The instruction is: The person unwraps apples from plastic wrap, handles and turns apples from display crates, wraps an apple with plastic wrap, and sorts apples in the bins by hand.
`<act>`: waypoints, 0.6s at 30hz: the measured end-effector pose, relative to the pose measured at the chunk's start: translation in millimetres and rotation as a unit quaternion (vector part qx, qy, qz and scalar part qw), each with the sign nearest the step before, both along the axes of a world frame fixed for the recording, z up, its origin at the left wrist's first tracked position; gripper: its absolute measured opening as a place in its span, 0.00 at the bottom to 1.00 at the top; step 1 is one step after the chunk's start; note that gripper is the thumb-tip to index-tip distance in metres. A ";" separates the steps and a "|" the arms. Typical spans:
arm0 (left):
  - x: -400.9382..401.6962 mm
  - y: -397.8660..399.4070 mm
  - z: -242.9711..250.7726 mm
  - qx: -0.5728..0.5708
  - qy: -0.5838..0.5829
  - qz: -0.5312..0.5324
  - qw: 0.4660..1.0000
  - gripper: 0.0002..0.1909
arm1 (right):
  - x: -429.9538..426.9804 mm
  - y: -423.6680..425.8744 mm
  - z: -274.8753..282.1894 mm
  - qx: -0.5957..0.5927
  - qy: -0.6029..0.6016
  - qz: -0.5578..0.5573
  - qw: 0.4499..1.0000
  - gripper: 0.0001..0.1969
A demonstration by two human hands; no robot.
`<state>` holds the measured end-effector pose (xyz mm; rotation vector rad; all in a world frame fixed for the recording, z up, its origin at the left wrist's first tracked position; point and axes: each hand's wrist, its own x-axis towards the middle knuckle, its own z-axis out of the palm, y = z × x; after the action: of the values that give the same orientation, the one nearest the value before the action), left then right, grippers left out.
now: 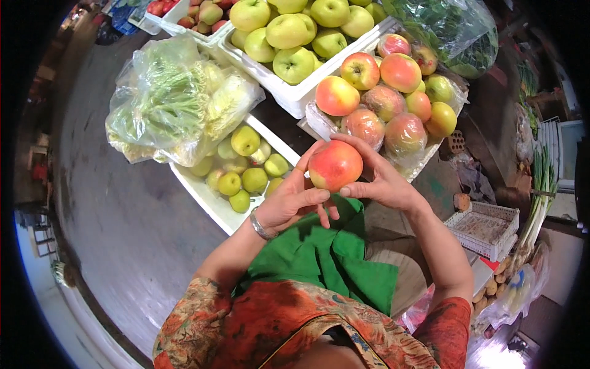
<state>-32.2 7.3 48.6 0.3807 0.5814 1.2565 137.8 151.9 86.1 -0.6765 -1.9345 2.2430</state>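
Observation:
A red and yellow apple (pixel 335 166) is held between both my hands in front of my body. My left hand (pixel 295 193), with a silver bracelet at its wrist, grips the apple's left and lower side. My right hand (pixel 375 177) grips it from the right, thumb at the bottom and fingers over the top. Just beyond lies a box of red and yellow apples (pixel 400 72), some wrapped in clear plastic film. A green cloth (pixel 318 249) hangs below my hands.
A white foam box (pixel 203 198) of green fruit stands at the left, under plastic-bagged leafy vegetables (pixel 170 101). Yellow-green apples (pixel 286 32) fill another foam box ahead. Bagged greens (pixel 451 37) lie at upper right. A white plastic crate (pixel 484 226) and scallions (pixel 537 198) are at the right.

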 end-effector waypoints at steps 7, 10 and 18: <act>8.3 1.3 0.9 -0.018 0.067 0.002 0.998 0.50 | 0.6 0.1 -1.9 -0.014 -0.018 -0.023 0.999 0.39; 11.8 2.5 1.3 -0.028 0.081 0.008 0.996 0.51 | -0.5 0.6 -2.7 -0.041 -0.016 -0.039 0.998 0.36; 15.2 0.3 -6.6 0.013 0.160 0.031 0.986 0.50 | -1.8 1.4 -4.1 -0.006 0.042 -0.037 0.998 0.36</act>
<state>-17.0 7.6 41.9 0.5966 0.8565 1.2721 135.9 153.2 82.1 -0.6353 -1.8280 2.2033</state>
